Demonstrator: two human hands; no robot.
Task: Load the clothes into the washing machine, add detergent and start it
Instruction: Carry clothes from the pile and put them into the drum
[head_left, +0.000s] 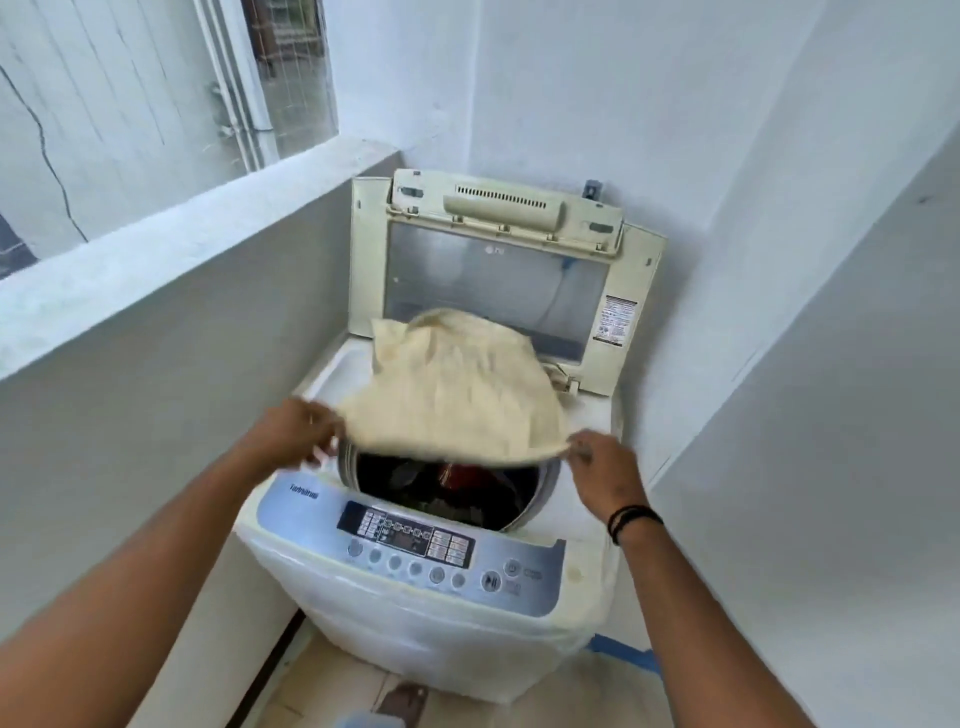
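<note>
**Cream cloth held spread over the open drum**

I hold a cream-coloured, crumpled cotton garment (457, 384) by its near hem, one corner in each hand. My left hand (298, 434) pinches the left corner, fingers curled round the fabric, though motion blur hides just how they lie. My right hand (602, 470) pinches the right corner between thumb and fingertips; a black band sits on that wrist.

The relation that matters: the cloth lies away from my grip, billowing up and toward the far side, so its bulk hangs above the far half of the round drum opening (452, 480) of the white top-loading washing machine (415, 639). The stretched hem runs left to right across the opening, just above its near-middle. Dark and red clothes already lie inside the drum, below the hem.

Both hands are about equally near the opening, the left at its left rim, the right at its right rim. In my judgement, the next move calls for bringing the hem down and letting the far bulk fall after it, so none drapes over the far rim or catches the raised yellowed plastic lid (498, 270).

Detergent is not in view, and the blue-grey control panel (415, 551) at the near edge is untouched.
</note>
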